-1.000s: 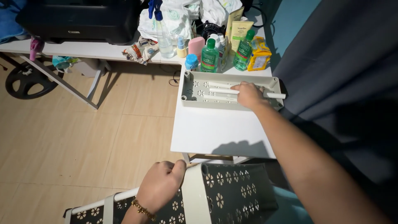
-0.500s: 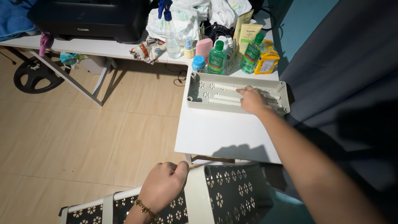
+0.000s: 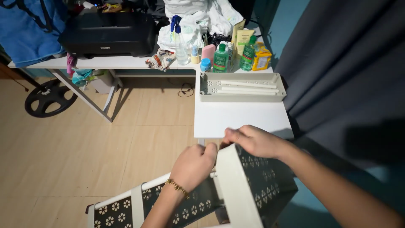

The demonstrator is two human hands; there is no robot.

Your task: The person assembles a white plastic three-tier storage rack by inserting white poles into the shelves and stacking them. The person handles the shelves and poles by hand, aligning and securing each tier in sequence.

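Observation:
A cream plastic rack [image 3: 249,185] with perforated flower-pattern shelves lies tilted at the bottom of the view. My left hand [image 3: 194,164], with a bracelet at the wrist, grips a thin white pole where it meets the upper shelf's corner. My right hand [image 3: 253,140] is closed on the top edge of that same shelf. Farther off, a cream tray [image 3: 202,86] holding loose white tubes [image 3: 249,88] rests on the white table [image 3: 240,120].
Bottles [image 3: 220,59] and tubes crowd the table's far end beside a black printer [image 3: 107,33] and white cloths. A black weight plate [image 3: 48,99] lies on the wooden floor at left. A dark curtain [image 3: 346,76] hangs at right.
My right hand left the tray of tubes and came back to the rack's upper edge. My left hand shifted right to the pole. The camera view tilted down.

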